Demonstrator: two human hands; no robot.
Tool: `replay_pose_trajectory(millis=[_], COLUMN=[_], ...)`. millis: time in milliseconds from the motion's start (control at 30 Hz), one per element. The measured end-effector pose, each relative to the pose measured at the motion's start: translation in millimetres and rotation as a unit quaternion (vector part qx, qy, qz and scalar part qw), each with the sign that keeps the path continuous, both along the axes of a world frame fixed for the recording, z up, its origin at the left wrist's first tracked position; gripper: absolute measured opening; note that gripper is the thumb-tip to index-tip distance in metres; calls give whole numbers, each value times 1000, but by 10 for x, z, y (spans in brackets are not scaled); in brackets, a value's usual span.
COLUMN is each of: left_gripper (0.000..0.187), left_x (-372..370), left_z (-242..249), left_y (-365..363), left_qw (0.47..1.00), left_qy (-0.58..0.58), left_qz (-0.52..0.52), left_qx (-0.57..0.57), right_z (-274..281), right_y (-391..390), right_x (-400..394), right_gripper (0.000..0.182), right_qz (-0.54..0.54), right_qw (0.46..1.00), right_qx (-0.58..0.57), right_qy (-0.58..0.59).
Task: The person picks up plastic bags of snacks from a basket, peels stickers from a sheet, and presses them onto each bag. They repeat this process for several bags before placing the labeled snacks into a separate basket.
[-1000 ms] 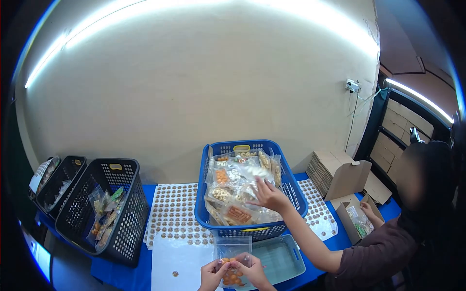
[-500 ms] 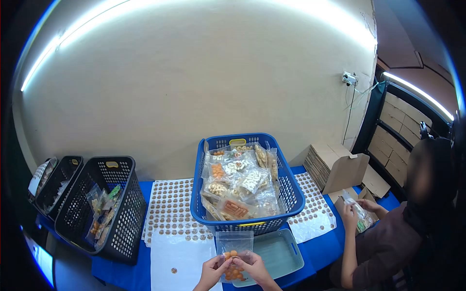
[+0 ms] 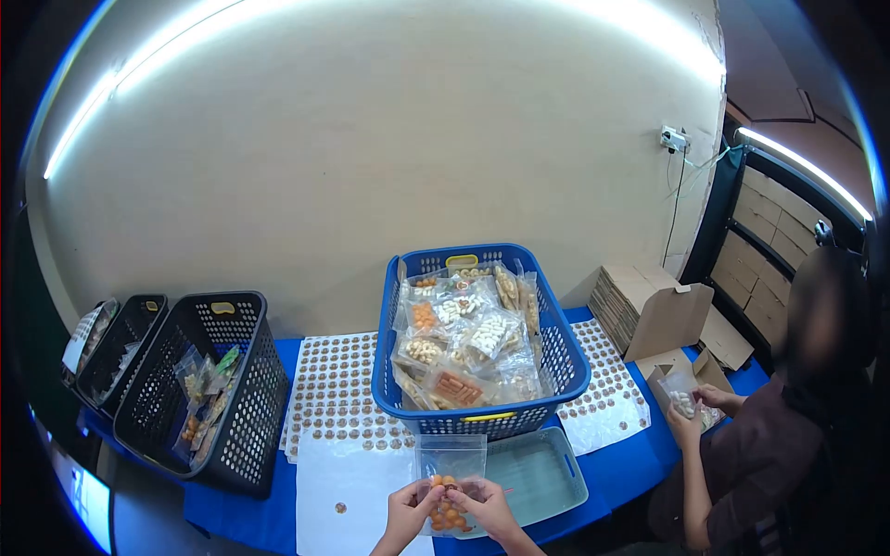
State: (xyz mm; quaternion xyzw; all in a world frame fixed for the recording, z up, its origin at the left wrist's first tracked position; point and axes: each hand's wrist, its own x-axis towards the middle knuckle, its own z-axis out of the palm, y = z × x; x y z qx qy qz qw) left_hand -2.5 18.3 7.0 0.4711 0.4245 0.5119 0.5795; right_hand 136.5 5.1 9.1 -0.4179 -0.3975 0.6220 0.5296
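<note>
A clear bag of round orange pieces (image 3: 449, 521) hangs upright between my two hands at the bottom centre. My left hand (image 3: 408, 511) pinches its left side, and my right hand (image 3: 489, 510) pinches the right side. The thumbs meet near the bag's middle, over a small dark spot. Beneath my left hand lies a white sheet (image 3: 348, 491) with one round sticker on it. Behind my right hand is a pale green tray (image 3: 538, 473). A blue basket (image 3: 484, 426) full of filled clear bags stands just beyond.
Black baskets (image 3: 250, 389) holding bags stand at the left. Sticker sheets (image 3: 343, 371) lie beside the blue basket. At the right a co-worker (image 3: 760, 445) holds a bag of white pieces (image 3: 681, 394) over an open carton, near stacked flat cardboard (image 3: 619, 301).
The view has shifted slightly. Both my hands still hold the orange-filled bag. The co-worker's bag now hangs lower, with its white pieces showing.
</note>
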Motion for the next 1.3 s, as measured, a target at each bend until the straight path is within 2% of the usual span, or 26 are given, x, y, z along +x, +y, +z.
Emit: replay_pose_trajectory(millis=[100,333,433,467,533,667,700,733,800,867,900,1000,1033,1133,1167,1200,1267,1300], left_gripper=[25,22,23,23,23,24,24,20,17,17,17,17,12,7,6,8,10,15], left_x=[-33,59,-28,-45,-51,-102,-125,-112,-177,-205,-207,-215,-241,-127,-64,-16,28,12], left_z=[-125,-75,-198,-215,-17,241,262,317,353,380,391,368,329,369,419,379,426,385], left_y=[20,-70,-12,-3,44,88,147,181,257,278,290,307,318,214,154,147,56,76], left_qw=[999,1000,994,995,996,995,985,993,992,989,987,975,967,942,941,910,940,927], left_qy=[47,2,100,89,68,51,87,-43,-48,-18,-3,74,141,265,270,289,274,279], left_qz=[-4,6,-1,10,30,-13,7,11,63,78,85,124,115,9,-23,-12,19,47], left_qx=[5,-18,43,45,52,82,149,110,98,121,133,168,176,206,204,297,203,246], right_z=[-10,-81,-32,-11,-19,-79,-78,-71,-36,14,34,238,288,524,567,514,361,384], right_y=[-21,-22,-49,-49,-69,-80,-83,-91,-110,-129,-101,-70,-39,-10,-9,4,57,37], right_x=[-16,13,-22,-39,-67,-81,-74,-69,-66,-59,-54,100,163,239,187,134,24,-35], right_gripper=[21,21,22,23,23,20,19,19,19,22,30,41,44,37,25,22,16,14], right_qz=[-15,-25,-17,-14,-13,-27,-23,-18,13,64,76,13,-11,18,15,4,-21,-35], right_qw=[1000,999,1000,1000,999,998,997,995,993,991,985,951,941,893,888,891,896,898], right_qx=[-15,-20,6,22,33,51,66,80,88,78,111,214,240,284,284,280,278,281], right_qy=[12,10,-4,-9,-20,-19,-40,-61,-82,-85,-109,-223,-237,-349,-361,-356,-346,-336])
